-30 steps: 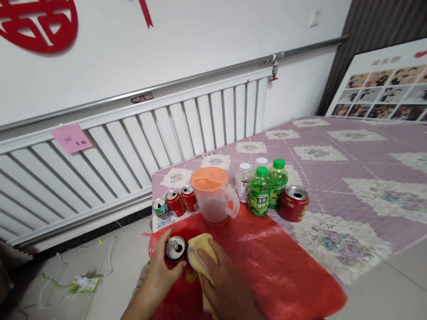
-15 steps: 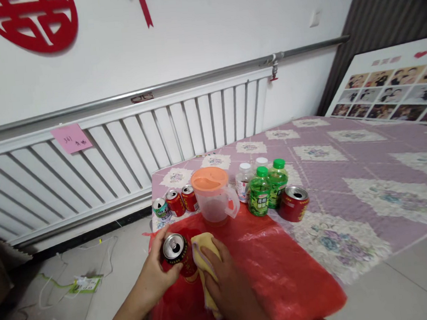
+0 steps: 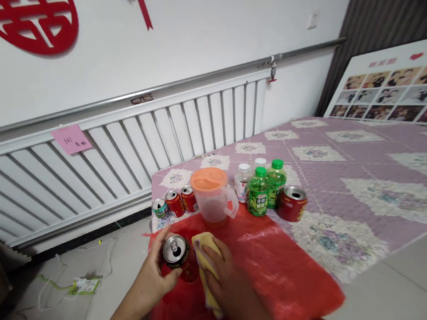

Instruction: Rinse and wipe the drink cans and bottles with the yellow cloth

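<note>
An opened dark red drink can (image 3: 187, 266) with a black band near its top stands upright over the red plastic sheet (image 3: 275, 264). My left hand (image 3: 159, 269) is wrapped around its left side, thumb toward the front. In my right hand (image 3: 223, 273) is a folded yellow cloth (image 3: 208, 265), its upper end close beside the can's right side. Whether cloth and can touch I cannot tell. Behind the can stands a translucent pitcher (image 3: 213, 205) with an orange lid (image 3: 208, 179).
Left of the pitcher are several small cans (image 3: 175, 203). To its right stand green bottles (image 3: 257, 196), white-capped bottles (image 3: 242, 182) and a larger red can (image 3: 293, 205). A white radiator (image 3: 184, 127) runs behind the cloth-covered table (image 3: 326, 170). Wires (image 3: 84, 286) lie on the floor at left.
The yellow cloth has shifted slightly right and lower against the can. My left hand keeps its hold on the can, which looks nearly unmoved.
</note>
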Demonstrator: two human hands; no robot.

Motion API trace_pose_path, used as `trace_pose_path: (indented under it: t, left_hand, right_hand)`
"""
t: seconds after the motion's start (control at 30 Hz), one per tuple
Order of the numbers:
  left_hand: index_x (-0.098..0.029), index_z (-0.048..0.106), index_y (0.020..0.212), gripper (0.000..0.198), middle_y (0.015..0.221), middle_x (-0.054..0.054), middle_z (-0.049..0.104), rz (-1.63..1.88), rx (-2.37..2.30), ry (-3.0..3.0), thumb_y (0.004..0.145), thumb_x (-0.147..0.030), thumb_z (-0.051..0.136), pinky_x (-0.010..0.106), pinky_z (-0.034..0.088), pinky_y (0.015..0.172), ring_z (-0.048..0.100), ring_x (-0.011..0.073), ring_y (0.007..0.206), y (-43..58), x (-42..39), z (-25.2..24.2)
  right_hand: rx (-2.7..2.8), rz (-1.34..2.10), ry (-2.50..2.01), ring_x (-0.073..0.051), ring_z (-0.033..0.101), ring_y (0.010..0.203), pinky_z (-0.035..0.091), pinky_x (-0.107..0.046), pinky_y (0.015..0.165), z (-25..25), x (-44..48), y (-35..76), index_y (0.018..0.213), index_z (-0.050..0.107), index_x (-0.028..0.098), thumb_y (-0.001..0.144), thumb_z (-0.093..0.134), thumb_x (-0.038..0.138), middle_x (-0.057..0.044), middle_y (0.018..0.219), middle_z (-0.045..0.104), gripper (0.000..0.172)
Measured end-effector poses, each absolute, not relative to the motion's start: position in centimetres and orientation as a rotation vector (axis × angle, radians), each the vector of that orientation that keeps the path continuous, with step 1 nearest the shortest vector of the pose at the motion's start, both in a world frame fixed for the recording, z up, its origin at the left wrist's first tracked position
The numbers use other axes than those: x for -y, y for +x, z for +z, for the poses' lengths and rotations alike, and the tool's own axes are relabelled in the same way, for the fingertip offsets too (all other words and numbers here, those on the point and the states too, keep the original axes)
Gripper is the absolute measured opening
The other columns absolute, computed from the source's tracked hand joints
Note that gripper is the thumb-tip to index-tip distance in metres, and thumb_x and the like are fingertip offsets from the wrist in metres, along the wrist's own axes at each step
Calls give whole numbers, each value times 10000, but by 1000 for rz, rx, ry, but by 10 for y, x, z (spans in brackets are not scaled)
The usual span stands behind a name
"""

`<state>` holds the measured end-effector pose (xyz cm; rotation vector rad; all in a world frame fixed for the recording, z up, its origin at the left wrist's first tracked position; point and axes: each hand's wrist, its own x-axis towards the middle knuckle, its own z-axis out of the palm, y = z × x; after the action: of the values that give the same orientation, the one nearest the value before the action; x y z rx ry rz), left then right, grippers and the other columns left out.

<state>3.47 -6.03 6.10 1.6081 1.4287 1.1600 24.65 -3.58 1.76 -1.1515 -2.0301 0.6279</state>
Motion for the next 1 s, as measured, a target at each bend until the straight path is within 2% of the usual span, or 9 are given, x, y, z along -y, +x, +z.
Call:
trace_pose_path:
  t: [0.23, 0.4, 0.63, 0.8, 0.9, 1.0]
  left_hand:
    - [-214, 299, 1437, 830, 1373, 112, 492, 1291, -1563, 1539, 707, -267, 689, 411, 405, 1092, 510, 275, 1268, 43, 53, 58]
    - [-204, 285, 1429, 848, 1323, 119, 524, 1371, -1585, 1451, 700, -321, 701, 408, 460, 1028, 577, 271, 1173, 48, 50, 57]
    - [-214, 279, 1442, 824, 1405, 118, 484, 1338, -1548, 1527, 724, -267, 680, 408, 391, 1104, 517, 277, 1269, 44, 55, 62]
    - [-241, 261, 1462, 825, 1450, 101, 445, 1229, -1581, 1557, 733, -203, 644, 424, 350, 1140, 456, 263, 1335, 40, 53, 45]
    - [-240, 250, 1469, 847, 1464, 97, 438, 1168, -1594, 1588, 716, -165, 630, 437, 302, 1169, 425, 257, 1362, 40, 53, 33]
    - [-232, 216, 1489, 893, 1452, 104, 454, 1103, -1582, 1622, 699, -138, 622, 449, 298, 1171, 429, 260, 1360, 40, 53, 28]
  right_hand:
    - [1978, 546, -1041, -285, 401, 1373, 462, -440, 1054, 20, 44, 246, 1379, 487, 235, 883, 468, 164, -151, 1518, 330, 502]
    - [1970, 546, -966, -274, 407, 1371, 462, -406, 1054, 23, 48, 246, 1403, 460, 253, 882, 488, 160, -134, 1547, 279, 530]
    - [2000, 690, -1171, -273, 428, 1355, 452, -437, 1067, 20, 40, 247, 1366, 513, 238, 858, 486, 156, -131, 1493, 385, 515]
    - [1952, 734, -1171, -269, 453, 1335, 432, -468, 1084, 16, 37, 249, 1350, 529, 231, 840, 485, 171, -121, 1478, 419, 515]
    - [1893, 786, -1166, -249, 465, 1326, 417, -439, 1100, 14, 35, 251, 1324, 546, 195, 818, 488, 160, -129, 1439, 467, 511]
    - [1857, 813, -1141, -227, 486, 1308, 426, -406, 1091, 13, 34, 251, 1316, 551, 225, 803, 501, 151, -102, 1416, 500, 520]
